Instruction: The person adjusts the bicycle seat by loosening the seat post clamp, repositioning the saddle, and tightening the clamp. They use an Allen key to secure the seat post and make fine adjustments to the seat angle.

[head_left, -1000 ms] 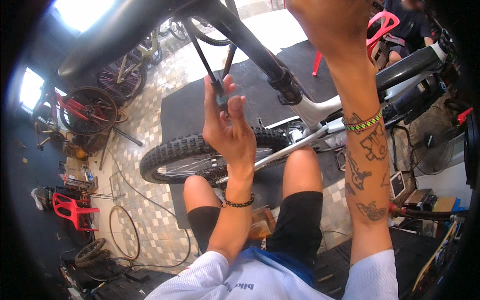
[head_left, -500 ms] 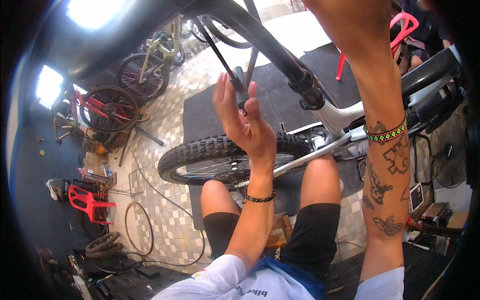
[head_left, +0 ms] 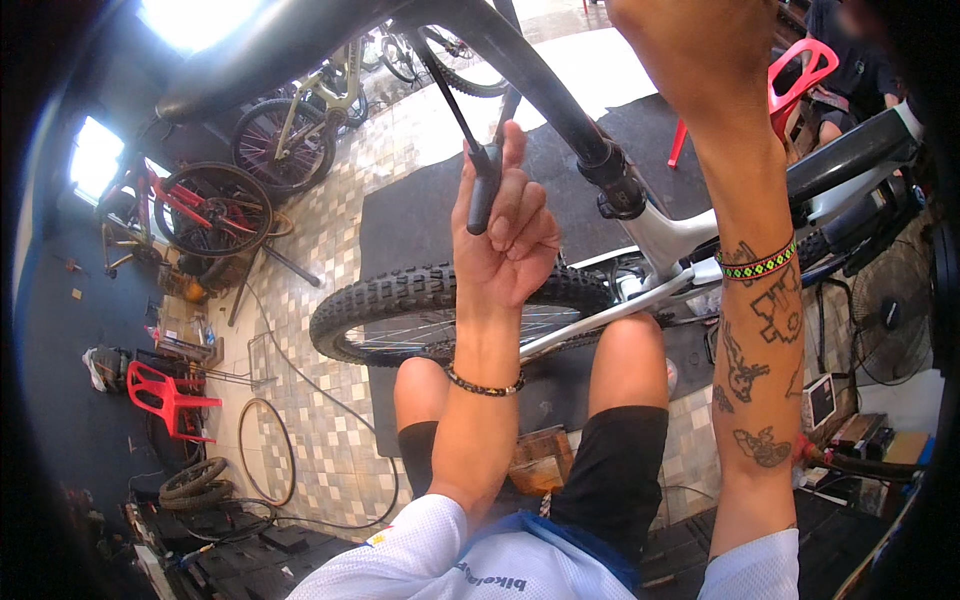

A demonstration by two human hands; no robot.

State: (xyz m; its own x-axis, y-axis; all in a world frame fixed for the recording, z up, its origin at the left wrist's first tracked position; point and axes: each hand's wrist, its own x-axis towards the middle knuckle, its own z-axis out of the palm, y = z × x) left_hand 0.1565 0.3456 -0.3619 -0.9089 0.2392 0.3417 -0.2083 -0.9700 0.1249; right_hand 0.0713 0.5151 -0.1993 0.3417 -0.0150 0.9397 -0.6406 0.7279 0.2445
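Left hand (head_left: 508,235) was half open; handle (head_left: 486,195) rested by thumb, unclasped, probably loosely steadied. Right hand (head_left: 700,50) was high; fingers hidden, couldn't tell grip.

handle (head_left: 485,200): against left grip (head_left: 507,240) | wheel (head_left: 352,302): behind grip, over mat (head_left: 410,215) | fan (head_left: 889,318): right

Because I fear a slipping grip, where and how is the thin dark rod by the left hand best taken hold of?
Probably by its thick dark end, from the picture's lower side, where the left hand is: this end is wider than the slim rod, and its blunt tip points that way.
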